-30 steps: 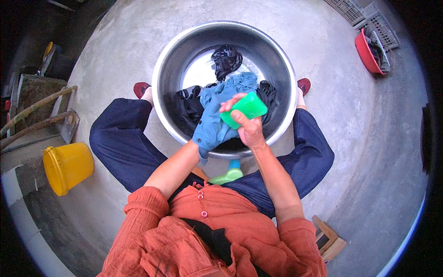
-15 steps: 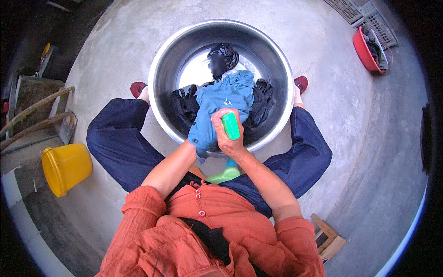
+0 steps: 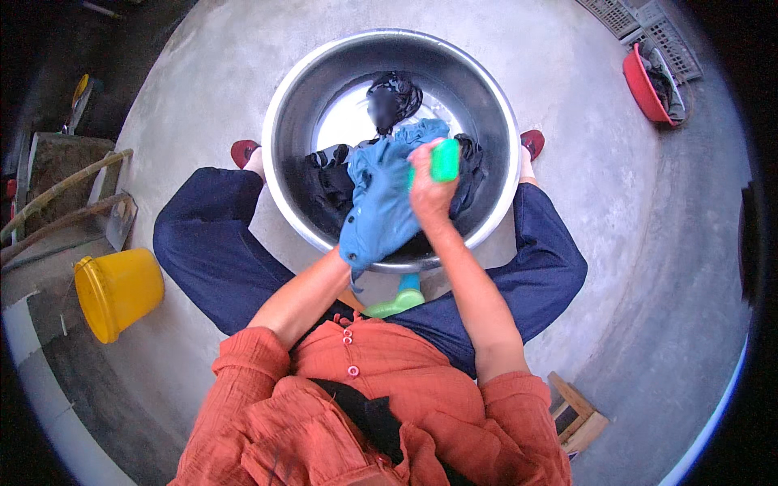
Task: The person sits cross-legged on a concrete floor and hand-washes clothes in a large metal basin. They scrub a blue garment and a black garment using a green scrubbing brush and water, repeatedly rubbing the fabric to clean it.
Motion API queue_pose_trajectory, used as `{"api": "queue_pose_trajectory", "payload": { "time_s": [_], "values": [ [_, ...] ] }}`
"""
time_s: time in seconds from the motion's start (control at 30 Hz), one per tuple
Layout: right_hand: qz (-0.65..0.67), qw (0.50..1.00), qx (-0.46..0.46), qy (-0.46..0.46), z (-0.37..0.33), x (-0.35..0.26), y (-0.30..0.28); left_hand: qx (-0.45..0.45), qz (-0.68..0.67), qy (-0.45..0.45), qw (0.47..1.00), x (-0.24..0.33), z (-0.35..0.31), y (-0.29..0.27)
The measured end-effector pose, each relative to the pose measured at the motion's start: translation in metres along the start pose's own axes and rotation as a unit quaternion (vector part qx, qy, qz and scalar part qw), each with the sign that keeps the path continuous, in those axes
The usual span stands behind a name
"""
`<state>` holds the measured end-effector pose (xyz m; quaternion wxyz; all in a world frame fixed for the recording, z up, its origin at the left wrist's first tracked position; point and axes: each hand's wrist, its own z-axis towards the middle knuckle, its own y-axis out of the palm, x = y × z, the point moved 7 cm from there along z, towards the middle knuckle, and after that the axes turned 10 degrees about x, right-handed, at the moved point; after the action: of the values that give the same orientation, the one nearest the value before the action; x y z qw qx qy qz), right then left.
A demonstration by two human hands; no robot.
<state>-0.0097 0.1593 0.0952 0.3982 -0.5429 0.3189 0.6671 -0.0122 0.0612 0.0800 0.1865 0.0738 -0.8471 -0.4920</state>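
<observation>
A large metal basin [image 3: 284, 190] sits between my legs with shallow water and wet clothes in it. A blue garment [image 3: 377, 202] is draped over my left wrist [image 3: 344, 263], hiding that hand and its fingers. My right hand [image 3: 429, 190] is closed around a green scrubbing brush [image 3: 444, 160], over the right side of the blue garment. Dark clothes [image 3: 331, 182] lie beneath and on both sides of the blue one. Another black garment [image 3: 393, 101] is bunched at the far side of the basin.
A yellow bucket [image 3: 121, 292] lies tilted at left, near wooden poles [image 3: 69, 190]. At the far right are a red basin [image 3: 644, 89] with cloth in it and grey plastic crates [image 3: 668, 44]. A wooden stool [image 3: 579, 413] stands at my lower right. Something green [image 3: 397, 304] lies below the basin.
My right hand has moved the brush away from me and to the right, off the middle of the blue garment. My left arm has barely moved, still under the cloth.
</observation>
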Motion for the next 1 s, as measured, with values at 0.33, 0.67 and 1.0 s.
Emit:
{"api": "queue_pose_trajectory", "payload": {
  "time_s": [0.33,0.67,1.0],
  "values": [
    [-0.122,0.99,-0.058,-0.051,-0.025,-0.026,0.007,-0.006,0.399,0.192,0.896,0.022,0.001,-0.006],
    [0.021,0.97,-0.207,0.128,-0.048,-0.005,0.002,-0.059,0.732,0.436,0.519,0.05,-0.009,-0.008],
    [0.046,0.942,-0.312,0.113,-0.073,-0.054,0.019,-0.056,0.54,0.366,0.756,0.061,0.01,-0.043]
  ]
}}
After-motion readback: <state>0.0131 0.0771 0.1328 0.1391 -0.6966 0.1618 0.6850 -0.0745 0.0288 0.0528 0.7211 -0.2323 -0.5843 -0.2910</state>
